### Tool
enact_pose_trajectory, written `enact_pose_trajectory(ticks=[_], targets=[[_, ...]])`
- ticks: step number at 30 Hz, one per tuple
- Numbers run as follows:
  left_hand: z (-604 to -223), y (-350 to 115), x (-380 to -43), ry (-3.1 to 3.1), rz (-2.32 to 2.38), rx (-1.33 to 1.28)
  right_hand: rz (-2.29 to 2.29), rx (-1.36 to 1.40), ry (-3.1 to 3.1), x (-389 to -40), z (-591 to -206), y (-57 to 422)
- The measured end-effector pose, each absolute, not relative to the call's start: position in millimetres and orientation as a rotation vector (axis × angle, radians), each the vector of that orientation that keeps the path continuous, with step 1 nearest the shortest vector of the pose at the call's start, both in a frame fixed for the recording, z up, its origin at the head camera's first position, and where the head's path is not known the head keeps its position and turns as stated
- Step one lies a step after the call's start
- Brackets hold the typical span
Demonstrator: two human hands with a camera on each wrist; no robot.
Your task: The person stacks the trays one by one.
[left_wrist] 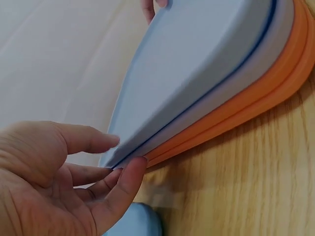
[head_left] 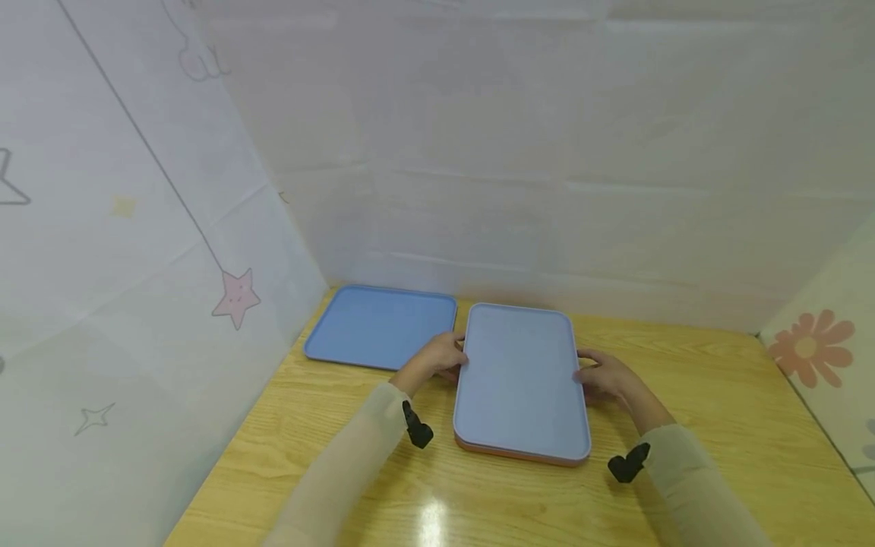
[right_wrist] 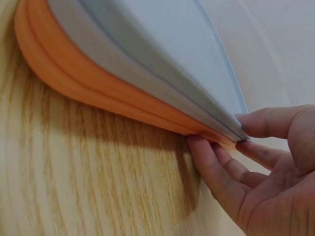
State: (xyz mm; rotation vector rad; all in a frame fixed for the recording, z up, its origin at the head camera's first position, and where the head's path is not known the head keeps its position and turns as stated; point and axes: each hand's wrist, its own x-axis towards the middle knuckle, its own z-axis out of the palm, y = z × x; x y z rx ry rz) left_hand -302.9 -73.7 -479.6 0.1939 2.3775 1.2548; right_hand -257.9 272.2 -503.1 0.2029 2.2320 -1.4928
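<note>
A stack of rectangular trays lies lengthwise on the table. On top is a pale blue tray point(head_left: 519, 380); below it in the left wrist view come a greyish tray point(left_wrist: 246, 74) and the orange trays point(left_wrist: 246, 104). My left hand point(head_left: 437, 355) grips the left long side, its thumb at the top rim and its fingers against the edge underneath. From the opposite side my right hand point(head_left: 610, 380) holds the stack likewise. In the right wrist view its thumb meets the top rim while fingertips reach the orange edge point(right_wrist: 113, 101).
Left of the stack, a blue tray point(head_left: 383, 327) lies flat and crosswise near the back edge of the wooden table point(head_left: 718, 395). White printed sheets point(head_left: 513, 152) stand as walls behind and at both sides.
</note>
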Motion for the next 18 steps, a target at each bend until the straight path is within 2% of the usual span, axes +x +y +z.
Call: enact_pose_trajectory(ticks=[8, 18], targets=[[-467.7, -102.9, -315.7, 2.567, 1.22, 0.22, -1.568, 0.222, 2.16, -256.3, -509.4, 276.4], [-458.6, -173.1, -334.6, 2.87, 0.98, 0.119, -1.694, 0.23, 2.056, -257.6, -517.5, 278.6]])
